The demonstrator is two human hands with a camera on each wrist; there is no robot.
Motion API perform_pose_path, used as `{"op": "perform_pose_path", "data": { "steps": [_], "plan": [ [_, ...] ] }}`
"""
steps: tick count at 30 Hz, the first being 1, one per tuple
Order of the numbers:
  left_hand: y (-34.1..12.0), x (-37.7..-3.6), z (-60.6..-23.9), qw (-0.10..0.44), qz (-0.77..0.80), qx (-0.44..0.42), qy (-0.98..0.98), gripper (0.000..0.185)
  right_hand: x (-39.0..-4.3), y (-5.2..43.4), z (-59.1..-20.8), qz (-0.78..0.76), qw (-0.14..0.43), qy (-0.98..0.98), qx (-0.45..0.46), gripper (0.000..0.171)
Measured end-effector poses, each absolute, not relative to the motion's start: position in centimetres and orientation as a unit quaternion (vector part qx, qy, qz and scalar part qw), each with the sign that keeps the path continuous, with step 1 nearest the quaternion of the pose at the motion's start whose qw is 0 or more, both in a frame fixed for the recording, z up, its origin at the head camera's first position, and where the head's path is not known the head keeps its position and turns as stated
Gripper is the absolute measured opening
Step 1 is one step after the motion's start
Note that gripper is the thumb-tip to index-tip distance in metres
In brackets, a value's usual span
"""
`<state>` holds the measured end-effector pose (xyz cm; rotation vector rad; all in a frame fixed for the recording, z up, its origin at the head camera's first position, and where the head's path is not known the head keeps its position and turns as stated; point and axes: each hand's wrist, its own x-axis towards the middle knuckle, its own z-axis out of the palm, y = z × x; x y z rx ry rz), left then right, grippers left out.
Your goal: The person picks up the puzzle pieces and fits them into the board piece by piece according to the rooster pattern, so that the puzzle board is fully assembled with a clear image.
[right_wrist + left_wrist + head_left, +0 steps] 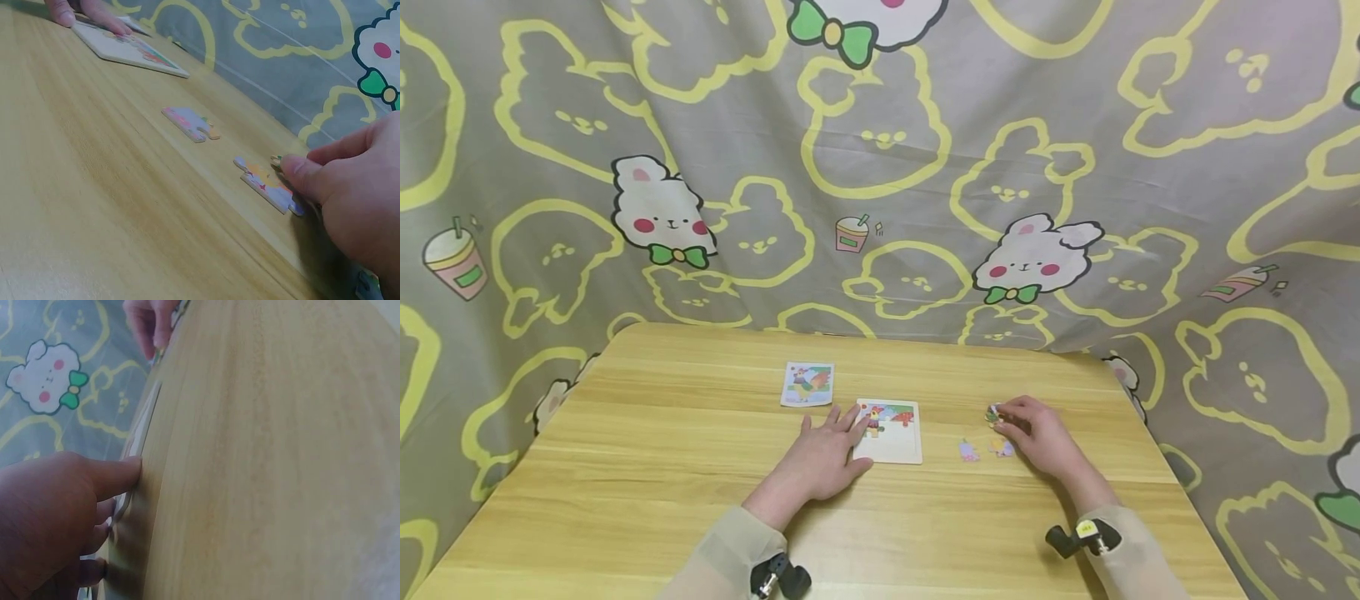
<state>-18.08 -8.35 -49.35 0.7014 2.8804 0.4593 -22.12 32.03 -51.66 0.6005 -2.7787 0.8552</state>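
From the head view, my left hand (826,454) lay flat, steadying the board (891,433), a few pieces in; my right hand (1033,427) pinched a piece (993,412). At the left wrist, spread fingers (112,478) pressed the board's edge. At the right wrist, two pieces (190,122) lay loose.
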Motion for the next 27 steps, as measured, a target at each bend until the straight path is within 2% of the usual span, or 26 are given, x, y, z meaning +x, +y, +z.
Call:
{"op": "perform_pose_path", "data": {
  "steps": [14, 27],
  "plan": [
    [-8.5, -18.0, -49.6, 0.067, 0.152, 0.241, 0.956, 0.069, -22.2, 31.7, -51.3, 0.243, 0.065, -0.947, 0.202, 0.046],
    [-8.4, -18.1, -49.4, 0.066, 0.150, 0.241, 0.957, 0.069, -22.1, 30.6, -50.2, 0.286, 0.047, -0.935, 0.203, 0.048]
  ]
}}
